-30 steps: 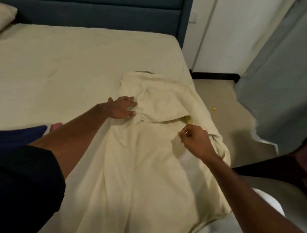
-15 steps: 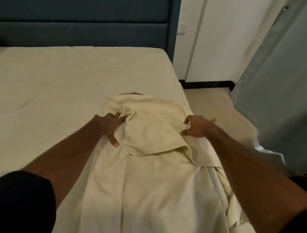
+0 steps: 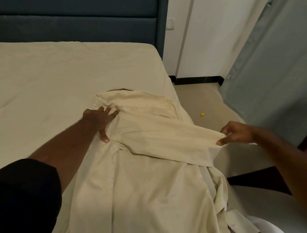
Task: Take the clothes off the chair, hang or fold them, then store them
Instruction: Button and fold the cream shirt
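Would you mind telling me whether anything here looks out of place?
A small yellow object lies alone on the floor beside the bed. The shirt's right side hangs bunched over the bed edge.

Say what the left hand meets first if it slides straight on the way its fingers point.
The left hand lies flat on the cream shirt, fingers aimed up-right. Going on, it would likely ride into the raised fold of the collar just ahead of the fingertips, then bare bed sheet beyond. Depth is unclear.

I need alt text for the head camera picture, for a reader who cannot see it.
A cream shirt lies spread on a bed. The left hand presses flat near its collar, while the right hand pinches the sleeve end, stretched out sideways.
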